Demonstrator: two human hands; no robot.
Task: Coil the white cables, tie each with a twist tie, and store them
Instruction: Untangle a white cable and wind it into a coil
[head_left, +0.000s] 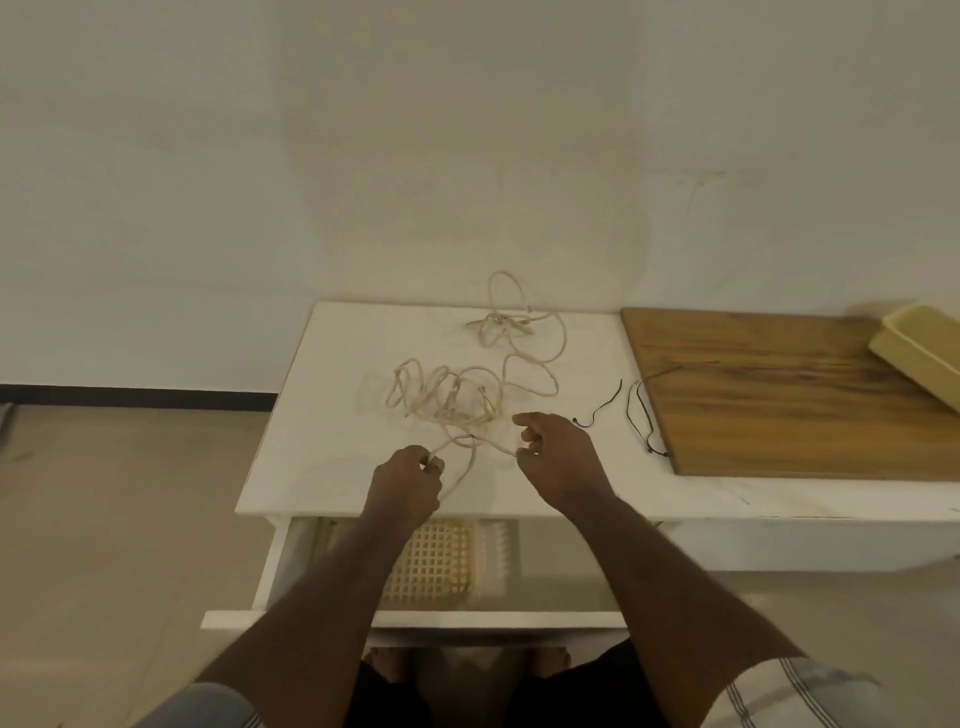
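Nearest, the open white wooden drawer (415, 619) juts out below the tabletop, with a tan woven lattice basket (436, 564) inside, partly hidden by the forearms. Above it, over the front of the white rectangular tabletop (322, 415), the left hand (405, 486) curls its fingers around one strand of the tangled white cable (447, 397). The right hand (558, 457) pinches another strand between thumb and fingertips. Between the two hands the cable sags in a loose loop, and its main tangle lies just beyond the fingers. A second white cable bundle (511, 325) lies farther back near the wall. Right of the right hand lie thin black twist ties (605, 408). Beyond them sit a brown wooden board (769, 384) and a yellow plastic tray (919, 353).
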